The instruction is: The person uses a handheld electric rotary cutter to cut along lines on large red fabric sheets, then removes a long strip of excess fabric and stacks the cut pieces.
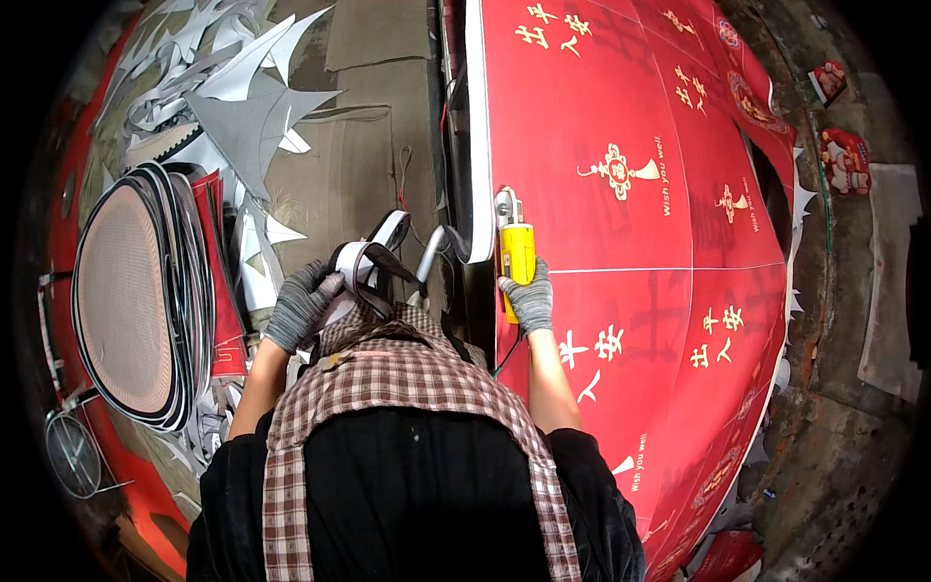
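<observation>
My right hand [530, 299], in a grey knit glove, is closed around a yellow electric hand cutter [518, 254]. The cutter lies along the left edge of a large red printed mat sheet [572, 233], its metal head pointing away from me. A white, dark-edged strip [478, 126] runs down that edge, then loops off to the left. My left hand [299, 308], gloved the same way, grips the curled part of this trimming [351, 260] in front of my checked apron [388, 373]. Its fingertips are partly hidden by the loops.
On the left stands a stack of oval mats [126, 296] with dark edges. Grey and white offcuts [254, 131] are heaped behind it. A bicycle wheel [74, 454] shows at the lower left. Small red printed pieces [846, 160] lie on the floor at the right.
</observation>
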Available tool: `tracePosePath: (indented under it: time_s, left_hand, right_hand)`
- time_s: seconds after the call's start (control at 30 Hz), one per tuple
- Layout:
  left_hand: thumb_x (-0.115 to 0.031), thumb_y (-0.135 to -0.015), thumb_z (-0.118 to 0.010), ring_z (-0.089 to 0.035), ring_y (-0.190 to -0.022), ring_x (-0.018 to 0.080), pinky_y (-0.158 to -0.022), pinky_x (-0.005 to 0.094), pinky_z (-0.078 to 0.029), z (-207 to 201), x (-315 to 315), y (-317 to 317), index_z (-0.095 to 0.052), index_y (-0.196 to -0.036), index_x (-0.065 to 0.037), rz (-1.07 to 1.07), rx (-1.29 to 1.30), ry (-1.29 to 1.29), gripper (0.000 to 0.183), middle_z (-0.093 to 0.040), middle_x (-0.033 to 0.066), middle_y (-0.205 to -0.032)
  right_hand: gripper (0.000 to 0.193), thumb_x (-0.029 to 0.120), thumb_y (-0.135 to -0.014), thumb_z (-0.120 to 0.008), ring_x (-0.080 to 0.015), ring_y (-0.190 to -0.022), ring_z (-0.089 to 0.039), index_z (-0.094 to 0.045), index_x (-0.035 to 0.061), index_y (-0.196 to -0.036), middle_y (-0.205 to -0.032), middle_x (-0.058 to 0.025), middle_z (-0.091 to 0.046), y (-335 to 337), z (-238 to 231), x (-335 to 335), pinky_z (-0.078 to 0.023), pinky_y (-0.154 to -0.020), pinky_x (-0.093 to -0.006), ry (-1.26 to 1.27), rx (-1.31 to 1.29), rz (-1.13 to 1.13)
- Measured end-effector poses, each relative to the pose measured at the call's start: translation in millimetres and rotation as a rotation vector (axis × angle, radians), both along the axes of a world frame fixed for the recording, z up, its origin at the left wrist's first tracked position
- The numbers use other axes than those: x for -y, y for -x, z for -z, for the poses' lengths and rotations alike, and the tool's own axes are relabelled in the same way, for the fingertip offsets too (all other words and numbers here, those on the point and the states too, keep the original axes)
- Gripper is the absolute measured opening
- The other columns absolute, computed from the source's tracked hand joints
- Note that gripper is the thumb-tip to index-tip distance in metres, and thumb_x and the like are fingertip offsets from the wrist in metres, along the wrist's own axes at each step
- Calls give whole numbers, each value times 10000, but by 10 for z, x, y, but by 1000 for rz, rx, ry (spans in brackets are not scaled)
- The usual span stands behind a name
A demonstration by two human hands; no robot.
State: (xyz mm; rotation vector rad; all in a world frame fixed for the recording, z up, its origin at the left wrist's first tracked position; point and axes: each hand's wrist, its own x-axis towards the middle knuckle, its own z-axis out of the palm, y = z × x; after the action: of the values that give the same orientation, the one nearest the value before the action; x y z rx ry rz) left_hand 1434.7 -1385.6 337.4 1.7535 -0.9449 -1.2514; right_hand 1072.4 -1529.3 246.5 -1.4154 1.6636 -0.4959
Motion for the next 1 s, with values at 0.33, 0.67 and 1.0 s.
tracePosePath:
  time_s: [0.33,0.67,1.0]
  left_hand:
    - [-250,-900,-567,-598,-853,205,-798,330,-472,29,770,-828,-608,-1079,56,3,89,-2,356,-648,152,-930]
    - [-314,-892,-580,-614,-832,243,-781,355,-475,4,1687,-1482,-610,-1063,51,102,260,-2,403,-653,167,-908]
    - [-563,-815,-561,-616,-953,370,-832,414,-475,510,3396,-847,-642,-1073,-37,538,387,-102,592,-640,235,-1024]
  right_hand:
    - [713,158,-653,-816,-240,-857,-641,-441,12,-1242,-969,-131,-652,-563,-74,891,-515,-782,-343,8,10,38]
    - [617,72,-675,-796,-171,-794,-606,-466,-2,-1192,-933,-90,-631,-1122,-102,1709,-517,-726,-303,53,119,112]
    - [676,125,-666,-812,-199,-852,-621,-447,0,-1221,-973,-109,-642,-1373,16,2499,-510,-783,-320,44,98,75]
